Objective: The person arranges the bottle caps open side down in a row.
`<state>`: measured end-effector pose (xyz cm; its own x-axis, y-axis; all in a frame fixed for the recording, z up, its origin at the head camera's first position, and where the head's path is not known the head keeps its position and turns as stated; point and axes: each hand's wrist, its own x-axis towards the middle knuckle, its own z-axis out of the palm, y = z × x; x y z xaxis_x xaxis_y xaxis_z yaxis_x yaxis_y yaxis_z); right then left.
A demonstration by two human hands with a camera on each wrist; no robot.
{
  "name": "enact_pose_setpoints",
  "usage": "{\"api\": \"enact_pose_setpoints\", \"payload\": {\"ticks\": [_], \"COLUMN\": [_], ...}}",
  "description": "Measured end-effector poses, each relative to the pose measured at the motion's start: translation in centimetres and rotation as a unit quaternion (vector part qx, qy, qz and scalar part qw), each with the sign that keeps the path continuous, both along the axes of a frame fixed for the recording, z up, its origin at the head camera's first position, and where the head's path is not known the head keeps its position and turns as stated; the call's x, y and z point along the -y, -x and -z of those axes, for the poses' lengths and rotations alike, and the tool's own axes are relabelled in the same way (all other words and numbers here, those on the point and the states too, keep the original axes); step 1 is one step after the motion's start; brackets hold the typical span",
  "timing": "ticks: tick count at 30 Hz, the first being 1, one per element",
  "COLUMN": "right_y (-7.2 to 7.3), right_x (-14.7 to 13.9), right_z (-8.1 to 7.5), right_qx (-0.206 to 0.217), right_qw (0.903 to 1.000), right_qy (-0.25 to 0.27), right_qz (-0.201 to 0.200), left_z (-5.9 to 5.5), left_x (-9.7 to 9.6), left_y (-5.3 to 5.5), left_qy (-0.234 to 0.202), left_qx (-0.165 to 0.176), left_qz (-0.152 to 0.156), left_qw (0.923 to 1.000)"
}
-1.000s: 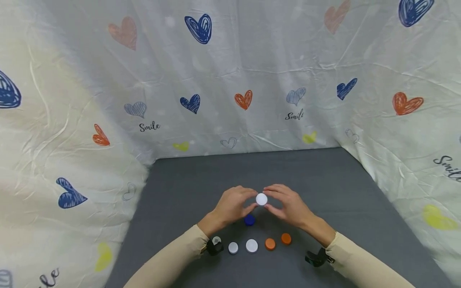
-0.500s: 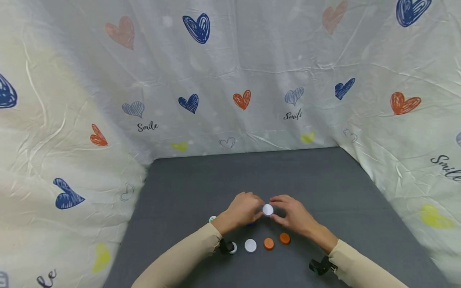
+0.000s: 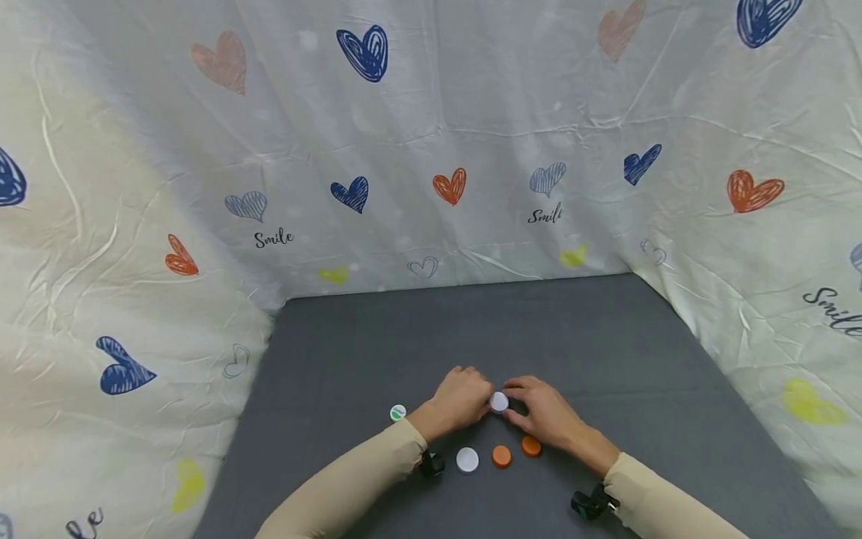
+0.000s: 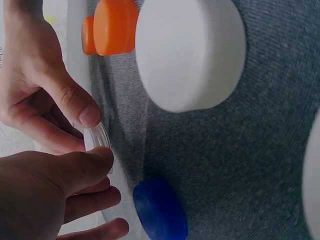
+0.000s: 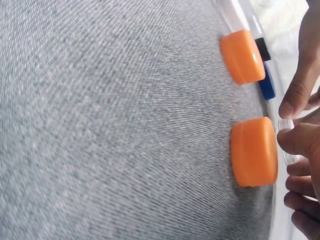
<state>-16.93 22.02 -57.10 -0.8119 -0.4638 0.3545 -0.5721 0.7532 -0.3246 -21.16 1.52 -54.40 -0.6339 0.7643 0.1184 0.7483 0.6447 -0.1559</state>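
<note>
A small white bottle cap (image 3: 499,402) with a clear rim is held between both hands, a little above the dark cloth. My left hand (image 3: 461,397) pinches its left side, and my right hand (image 3: 547,412) has thumb and fingers on its right side. In the left wrist view the two thumbs press on the rim of this cap (image 4: 95,137). A blue cap (image 4: 160,210) lies on the cloth below the hands; the left hand hides it in the head view. Two orange caps (image 3: 501,457) and a larger white cap (image 3: 468,460) lie nearer to me.
A white cap with a green print (image 3: 398,412) lies left of the left forearm. Another white cap (image 4: 312,185) shows at the left wrist view's right edge. The grey cloth (image 3: 377,337) covers the table, with heart-printed curtains (image 3: 438,112) behind and at both sides.
Both hands have moved toward me and slightly right with the white cap, lowering it. My left hand now covers the blue cap, and the green-printed cap has come into sight.
</note>
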Motion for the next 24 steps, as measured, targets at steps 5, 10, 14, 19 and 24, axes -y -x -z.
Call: {"api": "enact_pose_setpoints", "payload": {"ticks": [5, 10, 14, 19, 24], "right_y": [0.1, 0.2, 0.2, 0.3, 0.5], "right_x": [0.3, 0.6, 0.6, 0.4, -0.5], "right_z": [0.4, 0.8, 0.9, 0.9, -0.5], "right_qx": [-0.007, -0.032, -0.028, -0.027, -0.027], "right_qw": [0.9998, 0.9987, 0.9988, 0.9991, 0.999], "right_qy": [-0.018, -0.04, -0.039, -0.034, -0.031], "right_qz": [-0.001, -0.005, -0.004, 0.0, 0.02], "left_z": [0.3, 0.8, 1.1, 0.8, -1.3], "left_x": [-0.2, -0.4, -0.4, 0.4, 2.3], "left_y": [-0.3, -0.5, -0.5, -0.3, 0.5], "left_qy": [0.026, 0.046, 0.05, 0.023, -0.026], "left_qx": [-0.017, -0.037, -0.04, -0.043, -0.043], "left_qz": [-0.003, -0.006, -0.01, -0.016, -0.042], "left_qw": [0.9995, 0.9982, 0.9979, 0.9987, 0.9979]}}
